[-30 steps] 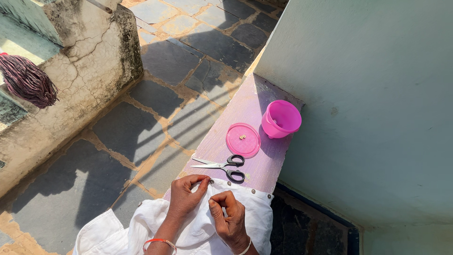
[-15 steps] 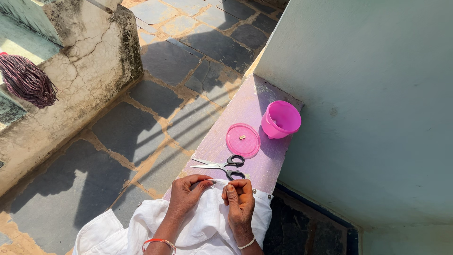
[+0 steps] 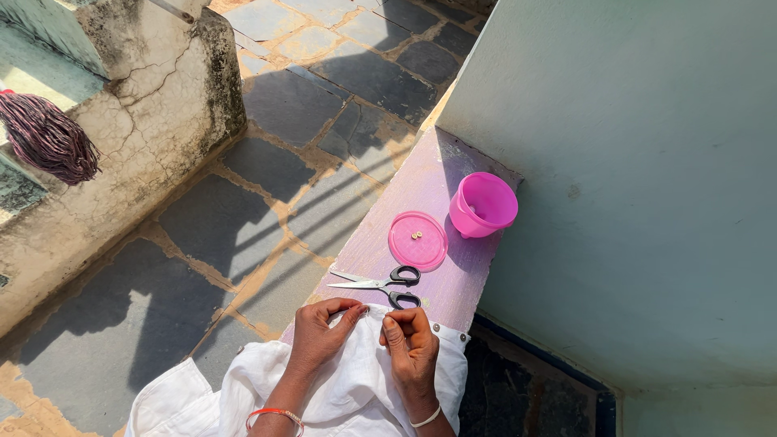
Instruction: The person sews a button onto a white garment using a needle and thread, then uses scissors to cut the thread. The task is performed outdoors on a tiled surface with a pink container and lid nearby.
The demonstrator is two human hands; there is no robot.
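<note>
Outdoor stone floor in sun, and you sit at the end of a narrow purple counter with white cloth on your lap.

Your left hand and right hand both pinch the top edge of the white cloth, which lies over the near end of the counter. A second ago the right hand was lower and more on the fabric; now it has come up to the edge, next to a small button, with the fingertips closed together as if holding something thin, but I cannot tell what. The left hand stayed almost in the same place. Scissors lie just beyond your hands, untouched. Further away are a pink lid with two small buttons and a pink cup.
</note>
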